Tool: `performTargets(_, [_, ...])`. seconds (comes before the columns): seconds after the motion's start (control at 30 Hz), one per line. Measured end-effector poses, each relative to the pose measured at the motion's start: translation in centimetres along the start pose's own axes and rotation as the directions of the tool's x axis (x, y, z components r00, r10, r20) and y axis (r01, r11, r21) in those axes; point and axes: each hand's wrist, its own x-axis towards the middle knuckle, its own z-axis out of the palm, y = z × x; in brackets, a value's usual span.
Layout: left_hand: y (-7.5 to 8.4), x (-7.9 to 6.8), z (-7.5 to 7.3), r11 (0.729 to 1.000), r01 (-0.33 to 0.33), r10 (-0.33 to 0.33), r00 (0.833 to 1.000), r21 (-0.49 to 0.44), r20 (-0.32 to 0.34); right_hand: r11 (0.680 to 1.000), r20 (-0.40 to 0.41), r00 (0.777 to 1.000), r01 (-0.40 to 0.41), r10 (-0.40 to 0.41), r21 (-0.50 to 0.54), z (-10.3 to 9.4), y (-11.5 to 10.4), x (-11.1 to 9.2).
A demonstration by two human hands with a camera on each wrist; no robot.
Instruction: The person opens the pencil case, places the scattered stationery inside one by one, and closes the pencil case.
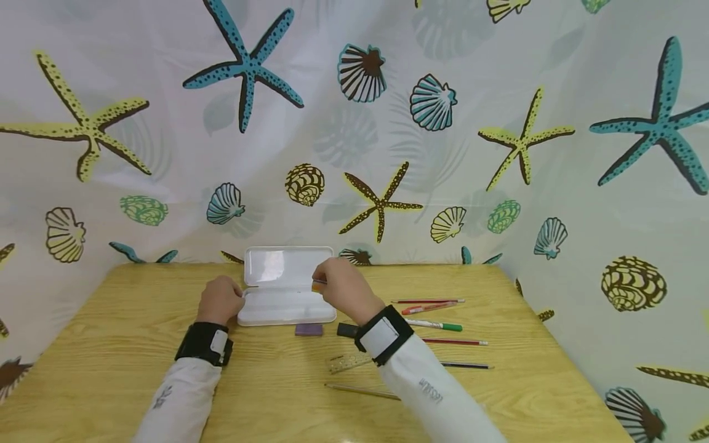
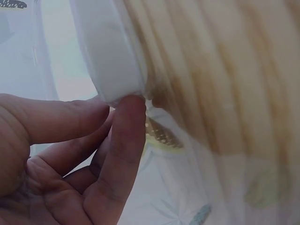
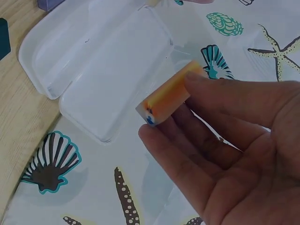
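A white pencil case (image 1: 288, 315) lies with its lid raised near the back edge of the table. My left hand (image 1: 220, 299) pinches its left end between thumb and fingers; the left wrist view shows the grip on the white case wall (image 2: 112, 51) up close. Over the right part of the case, my right hand (image 1: 349, 289) holds a small orange-and-yellow block (image 3: 171, 91) between thumb and fingers. One end of the block has a blue and white mark; its exact kind is unclear. The inside of the case (image 3: 112, 70) looks bare white.
In front of the case lie a purple block (image 1: 308, 330) and a dark block (image 1: 347, 330). Rightward are a ruler (image 1: 344, 363), a brown pencil (image 1: 360, 390), a red pen (image 1: 426, 307), a green-capped marker (image 1: 443, 325), a dark pencil (image 1: 468, 365) and red pencils (image 1: 460, 341). Patterned cloth hangs behind.
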Motion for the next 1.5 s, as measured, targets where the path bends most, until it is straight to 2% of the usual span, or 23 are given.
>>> performTargets(0.2, [0.2,-0.3,0.0,1.000,-0.006,0.006,1.000,-0.009,0.003,0.999,0.046,0.998,-0.042,0.042,-0.009,0.4,0.7,0.8])
performTargets(0.33, [-0.2,-0.1,0.3,1.000,-0.003,0.004,1.000,-0.018,0.008,0.997,0.069,0.995,-0.062,0.065,-0.046,1.7,0.9,1.3])
performTargets(0.6, [-0.4,-0.4,0.5,1.000,0.013,-0.013,1.000,-0.021,0.015,0.992,0.110,0.994,0.002,0.012,-0.129,4.6,1.9,1.7])
performTargets(0.9, [-0.2,0.1,0.1,1.000,0.006,-0.006,1.000,0.000,0.010,0.987,0.109,0.994,0.011,0.006,-0.160,5.1,2.1,1.9])
performTargets(1.07, [-0.4,0.3,0.2,1.000,0.027,-0.027,0.999,0.000,0.018,0.984,0.143,0.990,0.007,0.018,-0.176,5.6,2.1,2.2])
performTargets(1.5, [-0.3,0.2,0.2,1.000,0.022,-0.022,1.000,-0.014,0.002,0.985,0.198,0.979,-0.003,0.037,-0.171,5.6,2.2,2.3])
